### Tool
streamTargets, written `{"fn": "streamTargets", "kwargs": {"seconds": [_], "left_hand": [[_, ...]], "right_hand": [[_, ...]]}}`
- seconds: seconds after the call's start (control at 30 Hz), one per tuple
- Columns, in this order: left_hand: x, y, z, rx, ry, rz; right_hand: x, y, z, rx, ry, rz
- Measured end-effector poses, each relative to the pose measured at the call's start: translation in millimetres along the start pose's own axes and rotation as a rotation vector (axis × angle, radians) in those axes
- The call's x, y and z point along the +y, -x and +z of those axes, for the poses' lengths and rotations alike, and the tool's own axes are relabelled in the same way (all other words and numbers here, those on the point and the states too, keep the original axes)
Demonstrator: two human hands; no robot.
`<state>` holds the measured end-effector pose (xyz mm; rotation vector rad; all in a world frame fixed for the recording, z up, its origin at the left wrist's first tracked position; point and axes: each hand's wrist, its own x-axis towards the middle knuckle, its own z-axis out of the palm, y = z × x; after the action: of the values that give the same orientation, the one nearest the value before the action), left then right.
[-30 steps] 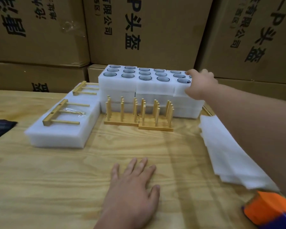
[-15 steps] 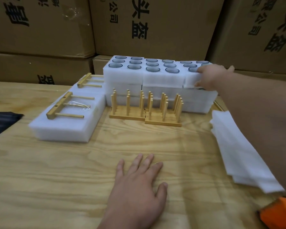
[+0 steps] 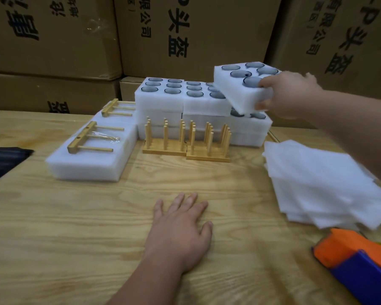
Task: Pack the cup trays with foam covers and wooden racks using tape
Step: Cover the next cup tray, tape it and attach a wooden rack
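At the upper right of the frame, the right hand [image 3: 288,95] pinches a white foam cup tray [image 3: 240,93] by its near corner, holding it tilted above the stacked trays [image 3: 180,102] at centre. The left hand [image 3: 180,230] lies spread flat on the wooden table [image 3: 75,227]. Upright wooden racks [image 3: 185,139] stand just before the stack (foam covers [image 3: 321,181] pile at right, beside an orange tape dispenser [image 3: 356,256]).

You have two upright wooden racks [image 3: 186,143] mid-desk, two flat racks [image 3: 92,137] on foam blocks toward the left edge, one lifted cup tray [image 3: 240,84], and one stack of foam covers [image 3: 321,179] at the right edge.
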<state>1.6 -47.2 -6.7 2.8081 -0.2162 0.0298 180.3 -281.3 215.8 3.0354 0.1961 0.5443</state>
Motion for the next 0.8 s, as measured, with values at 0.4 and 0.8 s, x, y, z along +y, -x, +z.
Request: {"fn": "streamTargets", "kwargs": {"seconds": [0.4,0.8], "left_hand": [[-0.6,0.2,-2.3,0.030,0.057,0.007],[-13.6,2.3,-11.1,0.300,0.893,-0.057]], "right_hand": [[-36.0,134.2,-15.7,-0.102,0.056,-0.136],[-67.8,218.3,7.2,-0.253,-0.093,-0.125]]}}
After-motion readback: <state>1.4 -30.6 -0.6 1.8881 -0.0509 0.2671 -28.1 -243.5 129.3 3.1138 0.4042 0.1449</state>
